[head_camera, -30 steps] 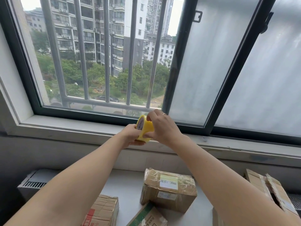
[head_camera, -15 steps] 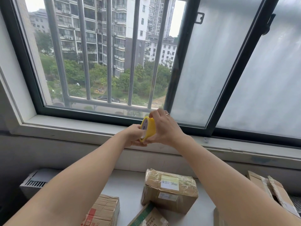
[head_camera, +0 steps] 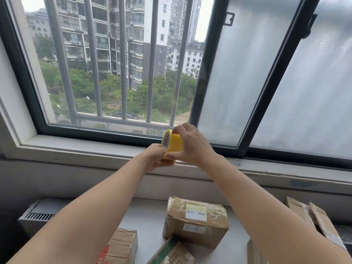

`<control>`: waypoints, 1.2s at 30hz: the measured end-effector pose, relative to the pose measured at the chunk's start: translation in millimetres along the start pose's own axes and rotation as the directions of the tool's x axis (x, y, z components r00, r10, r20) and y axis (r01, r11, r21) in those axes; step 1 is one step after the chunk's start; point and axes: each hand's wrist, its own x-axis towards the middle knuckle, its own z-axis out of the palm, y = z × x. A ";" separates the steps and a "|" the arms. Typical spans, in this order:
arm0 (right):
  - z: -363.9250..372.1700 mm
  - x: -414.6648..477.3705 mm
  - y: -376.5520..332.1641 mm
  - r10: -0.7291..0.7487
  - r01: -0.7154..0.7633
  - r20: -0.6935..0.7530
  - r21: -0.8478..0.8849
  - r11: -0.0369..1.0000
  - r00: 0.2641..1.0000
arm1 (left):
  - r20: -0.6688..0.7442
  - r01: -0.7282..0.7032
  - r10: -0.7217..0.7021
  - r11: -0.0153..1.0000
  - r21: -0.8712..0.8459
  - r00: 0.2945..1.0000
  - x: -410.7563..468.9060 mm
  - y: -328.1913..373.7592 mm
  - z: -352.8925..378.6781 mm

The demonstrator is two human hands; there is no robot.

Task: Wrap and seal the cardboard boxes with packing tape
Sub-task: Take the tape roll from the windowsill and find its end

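Both my hands hold a yellow roll of packing tape point(head_camera: 172, 144) up in front of the window sill. My right hand point(head_camera: 192, 145) grips the roll from the right, fingers over its top and thumb at its lower edge. My left hand point(head_camera: 157, 158) pinches at the roll's lower left side. Below, on the grey surface point(head_camera: 148, 218), sits a taped cardboard box with white labels point(head_camera: 196, 221). A box with red print point(head_camera: 120, 248) lies at the lower left, a green-edged box point(head_camera: 171, 253) at the bottom centre, and an open-flapped box point(head_camera: 314, 220) at the right.
The window sill point(head_camera: 95, 151) runs across behind the hands, with barred glass and dark frames above it. A vent grille point(head_camera: 39, 216) lies at the far left of the surface. Another box corner point(head_camera: 254, 252) shows at the bottom right.
The roll has turned between my hands, so its printed inner label faces more to the left. Both hands stay on it at about the same height.
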 end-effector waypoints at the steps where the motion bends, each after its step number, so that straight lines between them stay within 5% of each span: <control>1: 0.8 0.0 -1.2 0.003 -0.003 0.024 -0.027 1.000 1.000 | 0.011 -0.009 0.009 1.000 -0.005 1.000 -0.3 0.4 1.2; 22: 4.2 1.2 -1.9 0.067 -0.065 -0.048 0.039 0.997 0.997 | -0.006 0.065 -0.066 0.994 -0.082 0.998 -2.1 -0.6 0.6; 28: -6.4 4.6 1.0 0.083 -0.085 0.065 0.039 0.996 0.994 | 0.050 0.042 -0.040 0.998 -0.038 0.998 -3.2 0.4 1.6; 36: -3.5 3.7 -0.5 0.095 -0.096 0.037 0.029 0.995 0.995 | 0.000 0.054 -0.054 0.997 -0.051 0.999 -0.8 -4.1 5.2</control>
